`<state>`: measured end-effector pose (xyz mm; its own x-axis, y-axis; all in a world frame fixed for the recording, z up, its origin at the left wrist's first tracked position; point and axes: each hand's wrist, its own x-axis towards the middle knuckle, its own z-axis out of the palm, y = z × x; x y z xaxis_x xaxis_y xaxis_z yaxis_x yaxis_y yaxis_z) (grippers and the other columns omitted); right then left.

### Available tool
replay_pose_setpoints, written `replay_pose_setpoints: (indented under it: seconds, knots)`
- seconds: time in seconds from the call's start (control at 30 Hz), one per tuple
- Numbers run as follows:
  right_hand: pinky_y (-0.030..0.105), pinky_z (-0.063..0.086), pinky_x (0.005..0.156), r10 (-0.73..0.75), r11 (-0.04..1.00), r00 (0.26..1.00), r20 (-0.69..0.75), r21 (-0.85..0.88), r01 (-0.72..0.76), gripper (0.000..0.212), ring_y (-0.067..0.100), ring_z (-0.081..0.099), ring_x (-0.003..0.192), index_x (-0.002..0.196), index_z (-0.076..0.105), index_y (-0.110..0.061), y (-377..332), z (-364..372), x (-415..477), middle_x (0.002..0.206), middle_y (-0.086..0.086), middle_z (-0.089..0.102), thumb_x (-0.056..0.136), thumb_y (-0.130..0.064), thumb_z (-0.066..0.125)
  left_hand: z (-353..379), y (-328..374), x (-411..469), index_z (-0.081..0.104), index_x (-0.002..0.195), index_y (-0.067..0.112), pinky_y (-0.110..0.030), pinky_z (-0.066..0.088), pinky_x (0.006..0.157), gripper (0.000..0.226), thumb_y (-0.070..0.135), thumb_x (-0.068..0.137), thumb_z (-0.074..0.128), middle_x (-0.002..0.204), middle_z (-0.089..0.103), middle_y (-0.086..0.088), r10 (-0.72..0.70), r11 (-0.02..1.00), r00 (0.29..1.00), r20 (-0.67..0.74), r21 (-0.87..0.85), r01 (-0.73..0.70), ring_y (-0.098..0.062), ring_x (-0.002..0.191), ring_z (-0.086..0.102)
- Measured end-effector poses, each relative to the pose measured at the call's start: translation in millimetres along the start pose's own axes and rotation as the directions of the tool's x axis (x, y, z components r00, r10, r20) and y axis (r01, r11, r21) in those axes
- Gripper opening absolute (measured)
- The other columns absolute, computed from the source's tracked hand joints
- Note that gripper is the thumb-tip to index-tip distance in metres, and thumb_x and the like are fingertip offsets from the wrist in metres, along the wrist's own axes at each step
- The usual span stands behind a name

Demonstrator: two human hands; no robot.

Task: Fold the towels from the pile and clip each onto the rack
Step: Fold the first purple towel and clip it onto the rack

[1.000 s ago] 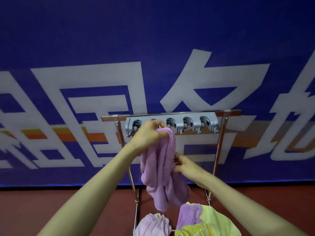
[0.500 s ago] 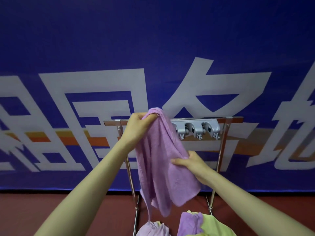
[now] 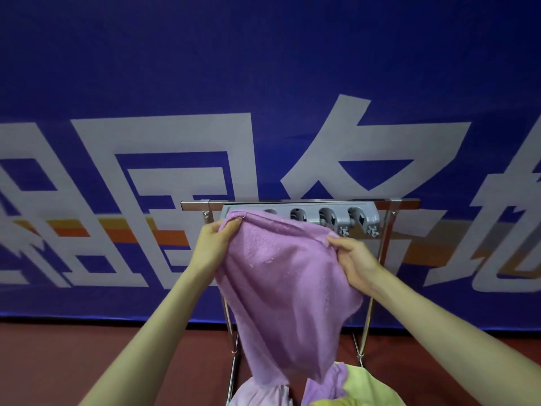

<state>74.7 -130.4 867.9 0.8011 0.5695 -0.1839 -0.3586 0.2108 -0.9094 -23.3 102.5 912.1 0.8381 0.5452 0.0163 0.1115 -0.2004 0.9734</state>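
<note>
the purple towel (image 3: 287,288) hangs in front of the rack (image 3: 199,205), long axis up and down. its top hem is stretched between both hands and slopes lower toward the right, and its narrow bottom end points at the pile (image 3: 363,385) below. the left hand (image 3: 215,244) pinches the upper left corner; the right hand (image 3: 354,256) pinches the right edge. the cloth is nubby terry. behind it, a grey plastic clip strip (image 3: 330,221) with round sockets sits under the rack's shiny square bar. the blue banner (image 3: 263,83) carries big white characters, cropped and unreadable.
</note>
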Motion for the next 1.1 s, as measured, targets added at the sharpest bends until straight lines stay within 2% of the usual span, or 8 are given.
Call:
replay_pose_setpoints:
  seconds: [0.17, 0.3, 0.47, 0.53, 0.63, 0.77, 1.0, 1.1]
  knots:
    - [0.029, 0.053, 0.081, -0.097, 0.993, 0.994, -0.045, -0.071, 0.093, 0.023, 0.020, 0.063, 0.087, 0.096, 0.061, 0.007, -12, 6, 4, 0.090, 0.013, 0.067, 0.096, -0.012, 0.047, -1, -27, -4, 0.070, 0.097, 0.006, -0.044, 0.055, 0.082, 0.024, 0.028, 0.091, 0.061, 0.093, 0.074, -0.014, -0.031, 0.999, 0.990, 0.136, -0.003, 0.032, -0.027, 0.087, 0.070]
    - [0.034, 0.045, 0.071, -0.158, 0.911, 0.987, -0.033, -0.391, 0.133, 0.044, 0.027, 0.057, 0.076, 0.093, 0.060, 0.015, -16, 16, 2, 0.083, 0.021, 0.063, 0.093, -0.029, 0.056, 16, -51, -15, 0.063, 0.090, 0.012, -0.029, 0.053, 0.072, 0.008, 0.018, 0.086, 0.068, 0.086, 0.070, -0.003, -0.081, 0.995, 0.936, 0.342, 0.089, 0.053, -0.019, 0.079, 0.066]
    - [0.039, 0.040, 0.071, -0.160, 0.843, 0.984, 0.080, -0.508, 0.179, 0.080, 0.028, 0.049, 0.073, 0.096, 0.054, 0.019, -13, 31, -2, 0.078, 0.039, 0.053, 0.073, -0.057, 0.067, 39, -56, -26, 0.057, 0.106, 0.013, -0.018, 0.052, 0.069, 0.025, 0.012, 0.084, 0.070, 0.102, 0.066, -0.003, -0.103, 0.995, 0.876, 0.471, 0.056, 0.087, -0.013, 0.086, 0.066]
    - [0.043, 0.046, 0.074, -0.114, 0.819, 0.981, 0.154, -0.544, 0.181, 0.060, 0.029, 0.054, 0.073, 0.094, 0.066, 0.006, -11, 32, -1, 0.087, 0.044, 0.056, 0.078, -0.052, 0.066, 44, -53, -28, 0.056, 0.115, 0.014, -0.019, 0.055, 0.074, 0.031, 0.018, 0.086, 0.068, 0.111, 0.068, -0.001, -0.087, 0.996, 0.869, 0.487, 0.046, 0.074, -0.015, 0.097, 0.068]
    - [0.044, 0.052, 0.079, -0.072, 0.780, 0.976, 0.207, -0.598, 0.185, 0.030, 0.025, 0.063, 0.077, 0.094, 0.073, -0.006, -10, 33, -4, 0.091, 0.030, 0.068, 0.090, -0.032, 0.060, 50, -48, -26, 0.059, 0.114, 0.012, -0.023, 0.054, 0.082, 0.027, 0.021, 0.090, 0.063, 0.108, 0.071, -0.004, -0.069, 0.998, 0.878, 0.473, 0.022, 0.066, -0.018, 0.099, 0.069]
    - [0.016, 0.045, 0.068, -0.006, 0.741, 0.973, 0.229, -0.653, 0.158, 0.028, -0.003, 0.062, 0.063, 0.078, 0.073, -0.027, -5, 32, -9, 0.066, -0.010, 0.071, 0.095, -0.018, 0.053, 57, -44, -23, 0.058, 0.095, -0.004, -0.028, 0.048, 0.070, 0.023, 0.018, 0.096, 0.052, 0.082, 0.067, -0.010, 0.006, 0.999, 0.897, 0.442, -0.038, 0.012, -0.018, 0.073, 0.063]
    - [0.032, 0.032, 0.066, 0.116, 0.626, 0.986, 0.122, -0.779, 0.023, 0.018, 0.019, 0.041, 0.065, 0.069, 0.053, -0.013, 5, 12, -8, 0.067, 0.006, 0.047, 0.081, -0.023, 0.063, 65, -17, -22, 0.062, 0.082, 0.008, -0.008, 0.033, 0.047, 0.024, 0.015, 0.099, 0.046, 0.047, 0.052, 0.018, 0.203, 0.972, 0.972, 0.120, -0.148, -0.185, 0.005, 0.046, 0.043]
    - [0.029, 0.024, 0.056, 0.087, 0.639, 0.986, 0.142, -0.768, 0.054, 0.028, 0.015, 0.030, 0.058, 0.065, 0.046, -0.011, 10, 7, -10, 0.062, 0.005, 0.034, 0.085, -0.018, 0.063, 65, -10, -19, 0.061, 0.082, 0.008, -0.013, 0.028, 0.043, 0.028, 0.020, 0.100, 0.044, 0.039, 0.039, 0.014, 0.242, 0.967, 0.958, 0.153, -0.115, -0.226, -0.001, 0.041, 0.031]
